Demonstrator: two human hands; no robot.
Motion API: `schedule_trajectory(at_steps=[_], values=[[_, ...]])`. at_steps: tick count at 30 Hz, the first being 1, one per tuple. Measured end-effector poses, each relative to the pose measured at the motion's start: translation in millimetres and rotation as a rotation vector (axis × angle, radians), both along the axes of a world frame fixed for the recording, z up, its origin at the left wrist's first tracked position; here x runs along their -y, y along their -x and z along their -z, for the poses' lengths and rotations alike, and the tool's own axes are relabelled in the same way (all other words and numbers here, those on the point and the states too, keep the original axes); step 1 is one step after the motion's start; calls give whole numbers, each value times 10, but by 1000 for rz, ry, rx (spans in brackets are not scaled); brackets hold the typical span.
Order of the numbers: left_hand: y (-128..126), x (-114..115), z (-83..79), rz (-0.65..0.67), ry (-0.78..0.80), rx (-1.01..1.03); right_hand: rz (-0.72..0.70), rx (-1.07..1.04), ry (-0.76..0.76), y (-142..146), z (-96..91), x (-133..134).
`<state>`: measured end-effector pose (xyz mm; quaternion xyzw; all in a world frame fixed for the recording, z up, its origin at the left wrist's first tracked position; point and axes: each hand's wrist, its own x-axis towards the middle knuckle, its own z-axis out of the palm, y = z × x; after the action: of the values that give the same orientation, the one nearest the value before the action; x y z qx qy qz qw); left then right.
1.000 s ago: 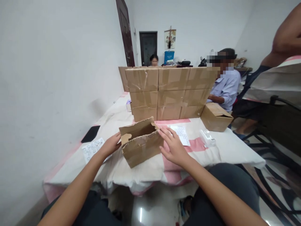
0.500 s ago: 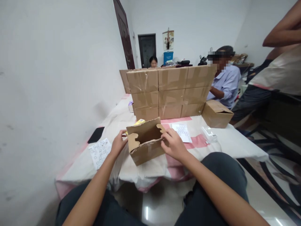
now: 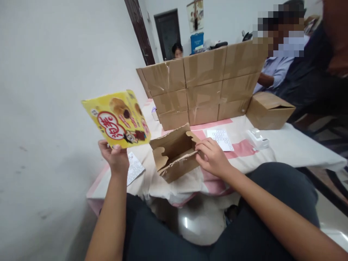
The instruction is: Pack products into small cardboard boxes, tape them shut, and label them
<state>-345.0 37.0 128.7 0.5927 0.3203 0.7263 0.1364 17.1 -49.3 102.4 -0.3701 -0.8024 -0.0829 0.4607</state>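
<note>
My left hand grips the lower edge of a yellow snack box with red lettering and holds it up in the air, left of an open cardboard box. That open box rests on the near edge of the cloth-covered table. My right hand is closed on the box's right side flap. A printed paper sheet lies partly hidden behind my left wrist.
A wall of taped cardboard boxes stands across the table. A single closed box, a small white device and a white label sheet lie to the right. People sit behind the boxes and at right. A white wall is at left.
My left hand left the open box's left side and lifted the yellow snack box up to the left. My right hand stayed on the right flap. The view tilted and moved closer.
</note>
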Motion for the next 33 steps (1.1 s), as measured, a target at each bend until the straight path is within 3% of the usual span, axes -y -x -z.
schedule_trajectory(at_steps=[3, 6, 10, 13, 18, 23, 33], values=[[-82, 169, -15, 49, -90, -162, 19, 3, -6, 14, 0, 13], [-192, 221, 7, 102, -55, -337, 27, 24, -2, 32, 2, 26], [-366, 220, 77, 59, -10, -434, 16, 17, 7, 50, 21, 35], [-505, 208, 104, 88, 92, -581, 13, 19, 8, 51, 29, 40], [-700, 237, 27, 319, 380, -1063, 12, 8, -6, 51, 32, 41], [-777, 329, -32, 243, 470, -1234, -11, -5, -44, 43, 59, 48], [-710, 272, 93, 174, 539, -1364, -85, 34, -100, 77, 99, 68]])
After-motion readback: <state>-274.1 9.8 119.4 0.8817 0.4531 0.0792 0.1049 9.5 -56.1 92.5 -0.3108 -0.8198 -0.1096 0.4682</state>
